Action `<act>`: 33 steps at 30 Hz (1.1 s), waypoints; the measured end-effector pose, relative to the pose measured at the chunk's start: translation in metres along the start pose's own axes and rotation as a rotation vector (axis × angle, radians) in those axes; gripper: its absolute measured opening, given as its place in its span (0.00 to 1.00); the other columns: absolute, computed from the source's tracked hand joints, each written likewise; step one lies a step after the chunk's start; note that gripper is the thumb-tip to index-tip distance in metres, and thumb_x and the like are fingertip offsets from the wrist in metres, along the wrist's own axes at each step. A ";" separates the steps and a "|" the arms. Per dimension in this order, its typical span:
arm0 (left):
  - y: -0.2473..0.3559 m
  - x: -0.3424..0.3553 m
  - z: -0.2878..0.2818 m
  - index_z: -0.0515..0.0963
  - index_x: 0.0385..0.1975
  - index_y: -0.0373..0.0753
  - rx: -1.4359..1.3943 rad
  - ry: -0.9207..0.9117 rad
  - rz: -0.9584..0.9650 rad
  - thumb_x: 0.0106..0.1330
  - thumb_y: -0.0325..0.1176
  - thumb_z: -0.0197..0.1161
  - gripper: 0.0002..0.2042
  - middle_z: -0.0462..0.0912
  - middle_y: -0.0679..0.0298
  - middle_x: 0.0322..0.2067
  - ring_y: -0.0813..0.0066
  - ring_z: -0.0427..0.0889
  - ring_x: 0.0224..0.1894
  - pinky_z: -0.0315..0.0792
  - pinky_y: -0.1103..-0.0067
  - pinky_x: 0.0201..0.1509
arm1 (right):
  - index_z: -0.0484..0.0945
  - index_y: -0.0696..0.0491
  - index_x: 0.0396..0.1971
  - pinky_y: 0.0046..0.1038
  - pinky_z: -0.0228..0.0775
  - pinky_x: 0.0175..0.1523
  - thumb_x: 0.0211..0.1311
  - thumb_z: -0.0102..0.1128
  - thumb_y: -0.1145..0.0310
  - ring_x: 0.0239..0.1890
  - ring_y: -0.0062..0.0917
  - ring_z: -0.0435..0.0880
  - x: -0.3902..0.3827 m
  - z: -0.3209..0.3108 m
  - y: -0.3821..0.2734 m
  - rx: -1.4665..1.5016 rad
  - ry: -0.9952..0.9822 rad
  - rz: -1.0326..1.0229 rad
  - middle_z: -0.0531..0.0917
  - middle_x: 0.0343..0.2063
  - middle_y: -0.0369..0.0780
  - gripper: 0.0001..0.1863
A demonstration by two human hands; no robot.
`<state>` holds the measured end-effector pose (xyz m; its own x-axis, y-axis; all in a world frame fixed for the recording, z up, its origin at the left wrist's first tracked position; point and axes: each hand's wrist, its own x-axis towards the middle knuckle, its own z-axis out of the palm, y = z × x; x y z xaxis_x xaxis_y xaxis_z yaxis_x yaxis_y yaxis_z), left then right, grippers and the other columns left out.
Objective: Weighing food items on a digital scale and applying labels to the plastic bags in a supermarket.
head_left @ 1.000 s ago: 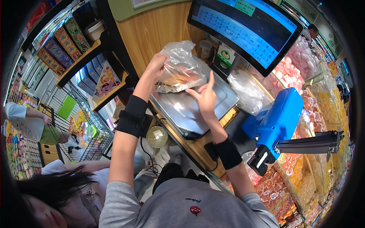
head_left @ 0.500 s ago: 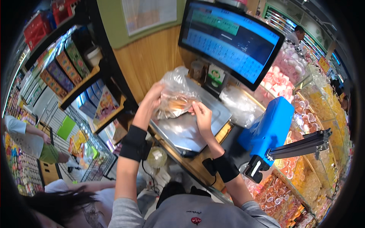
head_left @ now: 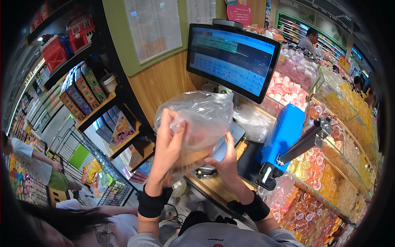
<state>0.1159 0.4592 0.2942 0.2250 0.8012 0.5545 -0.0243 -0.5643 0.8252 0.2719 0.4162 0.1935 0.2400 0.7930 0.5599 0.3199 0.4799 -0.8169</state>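
My left hand (head_left: 168,142) grips the gathered plastic of a clear bag (head_left: 201,111) with something brownish inside, held up over the metal weighing scale (head_left: 238,132). At the bag's lower right is my right hand (head_left: 224,162), thumb and index finger apart, with a fingertip at the plastic. The bag hides much of the scale. Just behind them stands a touchscreen (head_left: 230,57), and to the right is a blue bag-sealing machine (head_left: 284,131) with a black arm.
Loose plastic bags (head_left: 255,121) lie beside the scale. Bins of wrapped sweets (head_left: 325,160) line the right. A black shelf (head_left: 94,119) with boxes, a shopping cart (head_left: 82,164) and a person (head_left: 31,160) are left. Another person (head_left: 103,222) is close by at lower left.
The bag has been raised off the scale toward me and looks larger in view. My right fingers, pinched at the bag half a second ago, are now spread. My view has tilted up.
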 end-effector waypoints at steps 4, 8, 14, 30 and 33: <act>0.022 -0.039 0.009 0.65 0.33 0.33 0.216 -0.239 0.127 0.55 0.21 0.47 0.06 0.69 0.53 0.32 0.57 0.71 0.37 0.66 0.74 0.43 | 0.54 0.60 0.55 0.30 0.61 0.55 0.33 0.75 0.57 0.52 0.26 0.67 -0.018 -0.014 -0.050 0.339 -0.151 0.285 0.68 0.48 0.43 0.50; 0.033 -0.082 0.038 0.66 0.37 0.35 0.100 -0.566 0.110 0.45 0.18 0.45 0.16 0.70 0.53 0.39 0.53 0.69 0.45 0.63 0.71 0.50 | 0.65 0.54 0.48 0.23 0.65 0.48 0.50 0.60 0.73 0.43 0.20 0.72 -0.062 -0.026 -0.037 0.310 -0.295 0.042 0.72 0.42 0.35 0.23; 0.005 -0.135 0.038 0.46 0.60 0.40 -0.087 -0.347 -0.089 0.42 0.30 0.69 0.45 0.56 0.52 0.58 0.61 0.57 0.60 0.52 0.67 0.62 | 0.70 0.55 0.35 0.23 0.67 0.38 0.54 0.54 0.70 0.33 0.22 0.75 -0.103 -0.063 -0.033 0.322 -0.189 0.553 0.75 0.29 0.36 0.09; -0.134 -0.220 0.103 0.63 0.49 0.31 -0.600 -0.064 -0.842 0.56 0.18 0.53 0.19 0.71 0.59 0.45 0.72 0.72 0.46 0.68 0.78 0.50 | 0.47 0.57 0.58 0.30 0.65 0.52 0.39 0.70 0.75 0.53 0.26 0.66 -0.140 -0.097 0.027 -0.087 -0.168 0.064 0.66 0.50 0.47 0.47; -0.130 -0.216 0.110 0.62 0.50 0.31 -0.857 -0.011 -0.814 0.58 0.20 0.53 0.19 0.71 0.59 0.44 0.71 0.72 0.46 0.68 0.78 0.51 | 0.49 0.54 0.60 0.26 0.67 0.50 0.40 0.70 0.70 0.53 0.27 0.67 -0.153 -0.104 0.041 0.163 -0.329 0.616 0.63 0.55 0.45 0.47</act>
<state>0.1777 0.3378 0.0557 0.4844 0.8591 -0.1652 -0.5146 0.4325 0.7403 0.3433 0.2756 0.0890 0.0358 0.9976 -0.0598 0.0679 -0.0621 -0.9958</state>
